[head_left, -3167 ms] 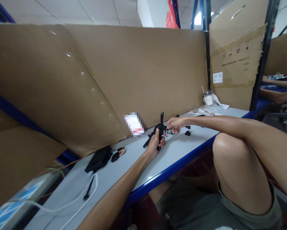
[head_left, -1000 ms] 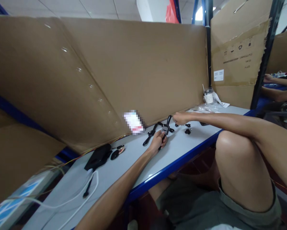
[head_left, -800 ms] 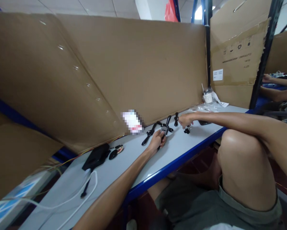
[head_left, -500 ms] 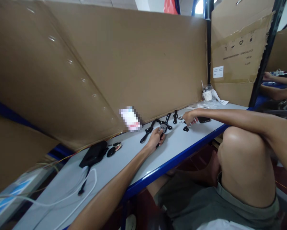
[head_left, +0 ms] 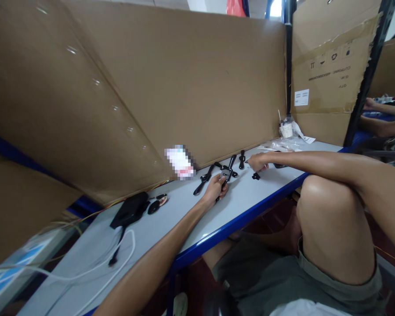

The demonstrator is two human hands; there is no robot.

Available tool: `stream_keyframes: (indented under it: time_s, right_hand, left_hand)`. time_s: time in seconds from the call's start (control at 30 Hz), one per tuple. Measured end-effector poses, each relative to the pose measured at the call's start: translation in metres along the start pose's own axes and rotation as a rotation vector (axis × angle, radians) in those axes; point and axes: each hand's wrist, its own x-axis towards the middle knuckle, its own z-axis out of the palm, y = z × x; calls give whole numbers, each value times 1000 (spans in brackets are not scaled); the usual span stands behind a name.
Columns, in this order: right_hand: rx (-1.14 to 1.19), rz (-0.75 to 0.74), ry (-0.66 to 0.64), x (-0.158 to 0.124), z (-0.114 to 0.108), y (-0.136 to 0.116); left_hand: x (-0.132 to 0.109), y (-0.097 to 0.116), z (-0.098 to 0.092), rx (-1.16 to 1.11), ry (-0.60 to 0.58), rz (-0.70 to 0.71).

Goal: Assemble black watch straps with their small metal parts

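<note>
My left hand [head_left: 215, 189] is closed round a black plastic frame [head_left: 228, 169] with several arms, resting on the grey table [head_left: 190, 228]. One long arm of the frame [head_left: 202, 185] lies to its left. My right hand [head_left: 257, 162] reaches over the table just right of the frame, fingers pinched on something small that I cannot make out. A short black bar [head_left: 241, 159] lies behind it, and a small black clip [head_left: 255, 176] lies under its fingers.
Cardboard panels [head_left: 197, 83] wall the back of the table. A black pouch [head_left: 129, 210], two small dark parts [head_left: 157, 203] and a white cable [head_left: 98, 263] lie at left. A white bottle [head_left: 286, 129] and plastic bags [head_left: 278, 144] sit at right. Another person's arms [head_left: 383, 116] show far right.
The frame has been lowered from upright to the table. My right hand went to the back, laid down the short black bar, and came back to the small clip.
</note>
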Motion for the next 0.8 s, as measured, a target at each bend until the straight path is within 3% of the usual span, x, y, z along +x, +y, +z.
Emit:
stream_keyframes:
  time_s: [0.13, 0.33, 0.53, 0.8]
  right_hand:
    - [56, -107, -35, 1, -6, -6]
    - [74, -209, -224, -4, -5, -10]
    - [31, -119, -209, -9, 4, -15]
    - [-257, -118, -236, -30, 4, -34]
  left_hand:
    - [0, 0, 0, 8, -2, 5]
    - [1, 0, 0, 35, -1, 1]
    - [0, 0, 0, 29, -7, 8]
    - [-1, 1, 1, 57, -3, 2]
